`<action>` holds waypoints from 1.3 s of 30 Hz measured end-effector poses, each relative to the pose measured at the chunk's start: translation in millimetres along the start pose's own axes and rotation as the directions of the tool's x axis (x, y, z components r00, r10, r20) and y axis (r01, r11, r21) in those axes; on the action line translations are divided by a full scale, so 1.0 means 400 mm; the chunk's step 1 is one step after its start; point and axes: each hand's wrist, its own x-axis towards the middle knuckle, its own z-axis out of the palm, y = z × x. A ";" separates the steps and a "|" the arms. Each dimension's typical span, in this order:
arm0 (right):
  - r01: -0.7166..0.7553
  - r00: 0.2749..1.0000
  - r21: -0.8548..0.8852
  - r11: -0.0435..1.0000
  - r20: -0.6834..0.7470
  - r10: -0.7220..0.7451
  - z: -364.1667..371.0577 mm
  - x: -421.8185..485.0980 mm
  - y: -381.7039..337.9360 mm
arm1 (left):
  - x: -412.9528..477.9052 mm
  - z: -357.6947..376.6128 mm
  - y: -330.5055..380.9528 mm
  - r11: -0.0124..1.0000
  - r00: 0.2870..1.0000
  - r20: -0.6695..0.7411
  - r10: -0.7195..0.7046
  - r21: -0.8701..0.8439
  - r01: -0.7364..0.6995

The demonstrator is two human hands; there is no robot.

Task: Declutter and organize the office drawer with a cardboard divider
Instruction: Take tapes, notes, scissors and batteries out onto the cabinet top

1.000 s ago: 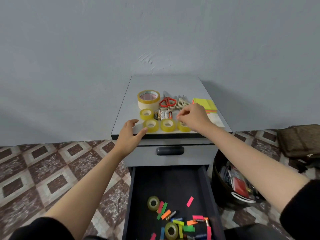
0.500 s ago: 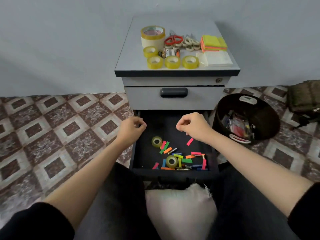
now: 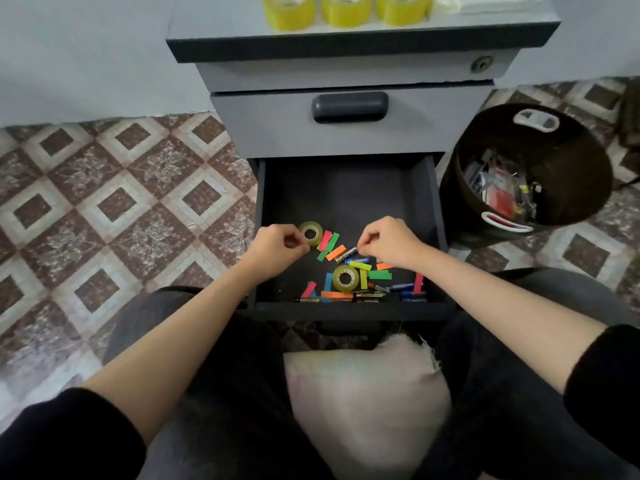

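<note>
Hands had dropped from the cabinet top (image 3: 214, 15) into the open drawer (image 3: 346, 195) — left hand (image 3: 277, 245) with fingers curled at the rim of a tape roll (image 3: 311, 233), grip unclear, right hand (image 3: 388, 242) pinching a battery (image 3: 346, 254). Loose paper strips (image 3: 331, 242) littered it; sorted rolls (image 3: 346, 10) sat above — emptying looked unfinished.

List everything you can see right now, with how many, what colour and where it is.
Cabinet: one, grey, centre.
Top tape rolls: three, yellow, cabinet's front edge.
Upper drawer: one, grey, closed, dark handle.
Bottom drawer: one, black, open.
Drawer tape rolls: two, yellowish clear, bottom drawer.
Paper strips: many, mixed neon, bottom drawer.
Batteries: several, gold-black and blue, towards the drawer's front.
Basket: one, black, right of cabinet, holding clutter.
Cushion: one, pale pink, lap.
Left hand: fingers curled, at far tape roll.
Right hand: fingers curled, at a battery.
</note>
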 end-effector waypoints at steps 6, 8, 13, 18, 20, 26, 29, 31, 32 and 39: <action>-0.024 0.992 -0.062 0.998 0.118 0.031 0.022 0.057 0.033 | 0.068 0.045 -0.013 1.000 0.995 0.100 -0.026 0.012 0.025; -0.060 0.983 -0.078 0.995 0.168 0.072 0.034 0.068 0.049 | 0.079 0.054 -0.027 0.999 0.994 0.103 -0.031 -0.019 0.033; -0.084 0.963 -0.091 0.992 0.250 0.104 0.050 0.095 0.053 | 0.105 0.066 -0.040 1.000 0.993 0.116 -0.021 -0.010 0.022; -0.109 0.956 -0.122 0.987 0.258 0.137 0.062 0.110 0.069 | 0.101 0.096 -0.062 0.968 0.871 0.476 -0.126 0.252 0.002; -0.148 0.951 -0.150 0.978 0.251 0.182 0.067 0.111 0.083 | 0.096 0.107 -0.071 0.946 0.776 0.595 -0.211 0.323 0.010; -0.182 0.913 -0.241 0.953 0.319 0.255 0.081 0.089 0.100 | 0.085 0.142 -0.081 0.883 0.661 0.669 -0.341 0.470 -0.020; -0.185 0.892 -0.271 0.945 0.357 0.277 0.087 0.085 0.109 | 0.085 0.155 -0.086 0.860 0.686 0.646 -0.333 0.507 -0.059; -0.185 0.880 -0.290 0.939 0.377 0.290 0.091 0.082 0.115 | 0.086 0.160 -0.086 0.844 0.700 0.632 -0.332 0.531 -0.079; -0.185 0.873 -0.301 0.935 0.386 0.297 0.094 0.080 0.117 | 0.086 0.161 -0.085 0.839 0.697 0.635 -0.333 0.536 -0.088; -0.201 0.835 -0.310 0.929 0.441 0.328 0.116 0.089 0.118 | 0.092 0.160 -0.076 0.857 0.695 0.647 -0.313 0.508 -0.088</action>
